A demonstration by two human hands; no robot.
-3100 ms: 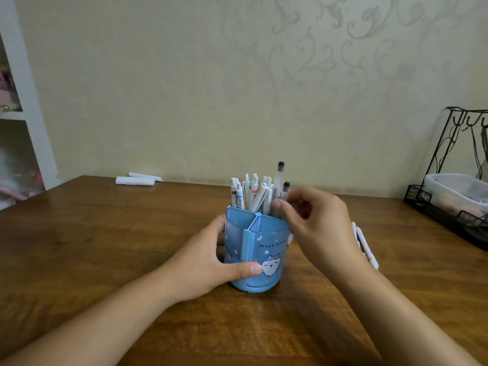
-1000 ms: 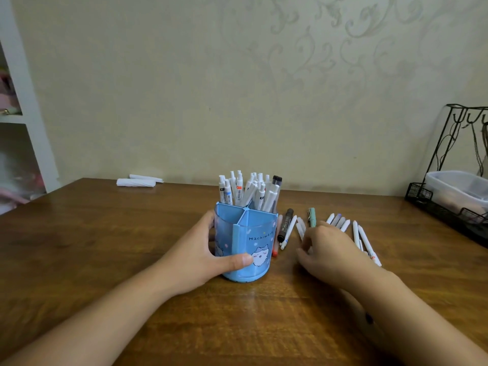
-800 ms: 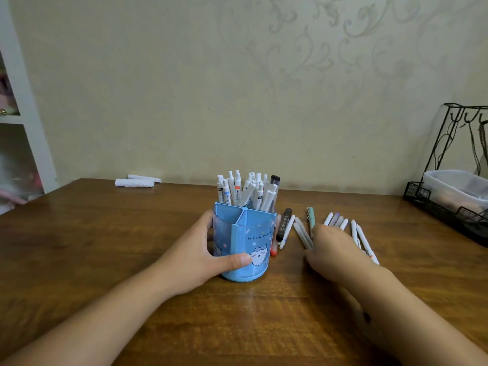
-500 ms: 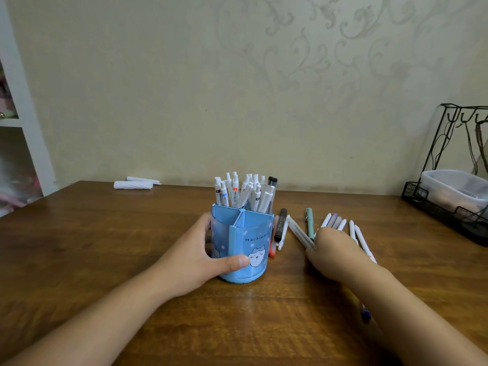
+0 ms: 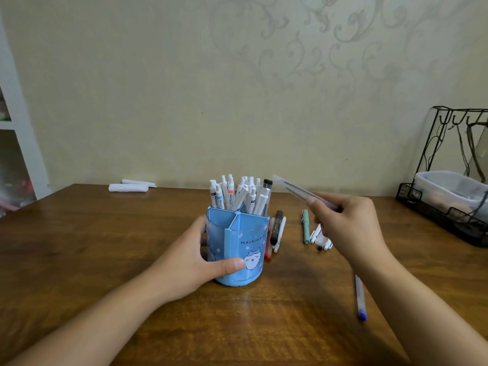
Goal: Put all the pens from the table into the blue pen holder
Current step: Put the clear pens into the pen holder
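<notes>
My left hand (image 5: 184, 262) is wrapped around the round blue plastic pen holder with the cartoon cat on it (image 5: 239, 247), thumb across the front and fingers curled round the far side. The holder stands upright on the brown wooden worktop (image 5: 79, 260) and splits into compartments. The back one is stuffed with a bunch of white pens (image 5: 239, 194) plus a dark-capped one, all standing up; the two front compartments look empty from here.

My right hand (image 5: 348, 225) is up in the air just right of the holder, fingers pinching a clear slim pen (image 5: 295, 190) that's tilted with its far end pointing toward the bunch. It's a bit blurred.

Loose on the worktop: a black marker (image 5: 276, 228), a white pen and a red one right beside the holder, a mint green pen (image 5: 305, 227), a small cluster of white pens (image 5: 320, 237) partly behind my hand, and a blue-tipped pen (image 5: 360, 299) nearer me.

Far right there's a black wire rack (image 5: 427, 207) holding a clear plastic tub (image 5: 449, 188); can't tell what's inside.
</notes>
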